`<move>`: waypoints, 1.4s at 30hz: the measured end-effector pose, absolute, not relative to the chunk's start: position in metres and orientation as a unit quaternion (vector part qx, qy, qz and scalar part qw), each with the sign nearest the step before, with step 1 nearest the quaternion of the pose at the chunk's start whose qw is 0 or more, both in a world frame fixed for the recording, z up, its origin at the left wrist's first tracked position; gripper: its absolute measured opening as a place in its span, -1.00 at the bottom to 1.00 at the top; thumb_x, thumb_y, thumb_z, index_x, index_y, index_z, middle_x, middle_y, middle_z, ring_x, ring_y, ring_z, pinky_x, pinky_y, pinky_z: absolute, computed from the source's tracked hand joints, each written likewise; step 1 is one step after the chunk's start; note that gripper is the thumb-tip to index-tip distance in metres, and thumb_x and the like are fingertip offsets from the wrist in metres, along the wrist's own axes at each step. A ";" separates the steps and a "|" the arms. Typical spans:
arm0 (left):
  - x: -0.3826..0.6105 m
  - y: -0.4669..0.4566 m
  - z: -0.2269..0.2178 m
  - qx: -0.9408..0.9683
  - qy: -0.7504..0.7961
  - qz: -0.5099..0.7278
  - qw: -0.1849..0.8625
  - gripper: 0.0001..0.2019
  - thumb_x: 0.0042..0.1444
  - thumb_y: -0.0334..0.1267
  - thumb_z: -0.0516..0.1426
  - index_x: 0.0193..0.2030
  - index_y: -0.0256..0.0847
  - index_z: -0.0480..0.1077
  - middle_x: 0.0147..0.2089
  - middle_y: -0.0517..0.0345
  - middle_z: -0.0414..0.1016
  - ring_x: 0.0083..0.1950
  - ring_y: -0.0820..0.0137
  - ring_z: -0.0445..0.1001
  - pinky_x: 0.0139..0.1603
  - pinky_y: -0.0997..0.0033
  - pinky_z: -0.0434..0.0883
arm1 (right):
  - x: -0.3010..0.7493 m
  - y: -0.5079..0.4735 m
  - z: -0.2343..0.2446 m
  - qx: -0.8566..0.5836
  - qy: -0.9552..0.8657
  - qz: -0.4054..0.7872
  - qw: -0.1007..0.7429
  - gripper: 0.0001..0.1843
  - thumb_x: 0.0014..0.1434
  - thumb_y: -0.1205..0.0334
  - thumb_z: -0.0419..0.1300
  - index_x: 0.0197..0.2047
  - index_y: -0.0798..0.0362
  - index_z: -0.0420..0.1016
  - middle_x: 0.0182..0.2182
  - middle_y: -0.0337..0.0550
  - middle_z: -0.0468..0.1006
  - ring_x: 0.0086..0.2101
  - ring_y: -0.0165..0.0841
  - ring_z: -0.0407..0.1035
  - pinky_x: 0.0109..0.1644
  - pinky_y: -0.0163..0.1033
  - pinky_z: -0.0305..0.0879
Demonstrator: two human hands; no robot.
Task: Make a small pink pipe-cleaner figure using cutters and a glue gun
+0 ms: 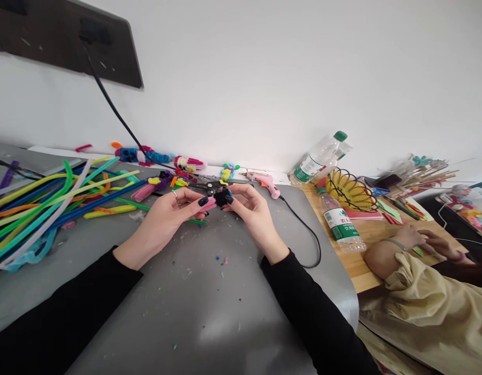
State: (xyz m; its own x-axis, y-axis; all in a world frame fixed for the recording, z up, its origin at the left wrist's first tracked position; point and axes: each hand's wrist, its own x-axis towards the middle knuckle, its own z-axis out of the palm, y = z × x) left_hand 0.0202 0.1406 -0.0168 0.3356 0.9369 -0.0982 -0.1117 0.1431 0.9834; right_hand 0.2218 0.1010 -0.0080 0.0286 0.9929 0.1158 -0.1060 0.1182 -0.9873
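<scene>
My left hand [168,214] and my right hand [252,208] meet over the grey table [194,307], both in black sleeves. Between their fingertips they pinch a small pipe-cleaner piece [217,200], pink on the left side and black on the right. The left fingers close on the pink end, and the right fingers curl round the black end. A pair of scissors [205,185] lies just behind the hands. A pink glue gun [266,183] rests behind my right hand, its black cord [303,225] trailing to the right.
A big heap of coloured pipe cleaners [49,200] covers the left of the table. Finished pipe-cleaner figures [155,156] line the wall. On the wooden table to the right stand two water bottles [338,221], a wire basket [348,190] and another person's arm [401,250].
</scene>
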 end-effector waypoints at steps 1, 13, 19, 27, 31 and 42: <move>0.020 0.141 -0.017 0.516 0.403 0.407 0.637 -0.53 -0.08 0.14 0.46 -0.24 -0.19 0.55 -0.21 0.07 0.59 -0.28 0.31 0.60 -0.19 0.28 0.61 | 0.222 0.101 -0.008 -0.449 -0.495 0.491 0.559 -0.56 0.08 -0.12 0.48 -0.08 -0.07 0.54 -0.07 -0.17 0.58 -0.17 -0.31 0.54 -0.03 -0.12 0.58; 0.021 0.138 -0.014 0.536 0.406 0.332 0.661 -0.42 -0.10 0.16 0.46 -0.02 -0.15 0.60 0.03 -0.01 0.67 -0.15 0.24 0.66 0.00 0.21 0.62 | 0.221 0.102 -0.009 -0.443 -0.506 0.492 0.552 -0.61 0.14 -0.09 0.45 -0.08 -0.08 0.55 -0.06 -0.18 0.58 -0.19 -0.35 0.53 -0.04 -0.13 0.57; 0.021 0.138 -0.018 0.549 0.404 0.316 0.660 -0.45 -0.11 0.20 0.45 -0.09 -0.14 0.61 0.00 0.01 0.68 -0.09 0.17 0.68 0.14 0.07 0.60 | 0.221 0.102 -0.010 -0.444 -0.515 0.491 0.544 -0.61 0.15 -0.11 0.43 -0.07 -0.07 0.56 -0.03 -0.16 0.61 -0.16 -0.33 0.53 -0.02 -0.12 0.58; 0.025 0.136 -0.011 0.553 0.388 0.324 0.662 -0.54 -0.08 0.15 0.45 -0.18 -0.13 0.62 -0.08 0.03 0.66 -0.04 0.16 0.65 0.08 0.11 0.65 | 0.220 0.102 -0.010 -0.445 -0.508 0.505 0.537 -0.60 0.17 -0.13 0.42 -0.04 -0.09 0.57 -0.12 -0.18 0.66 -0.20 -0.33 0.55 -0.01 -0.10 0.58; 0.025 0.136 -0.013 0.548 0.390 0.329 0.663 -0.53 -0.10 0.16 0.45 -0.19 -0.14 0.61 -0.09 0.00 0.67 -0.05 0.13 0.65 0.07 0.06 0.66 | 0.220 0.101 -0.009 -0.454 -0.500 0.509 0.534 -0.60 0.18 -0.16 0.40 -0.05 -0.10 0.58 -0.12 -0.19 0.65 -0.24 -0.33 0.56 -0.01 -0.08 0.59; 0.025 0.136 -0.015 0.553 0.379 0.323 0.668 -0.55 -0.08 0.16 0.44 -0.21 -0.14 0.60 -0.12 0.00 0.68 -0.06 0.12 0.66 0.04 0.05 0.67 | 0.219 0.101 -0.008 -0.454 -0.521 0.500 0.522 -0.61 0.16 -0.07 0.42 -0.02 -0.08 0.55 -0.08 -0.17 0.62 -0.25 -0.37 0.52 -0.06 -0.14 0.58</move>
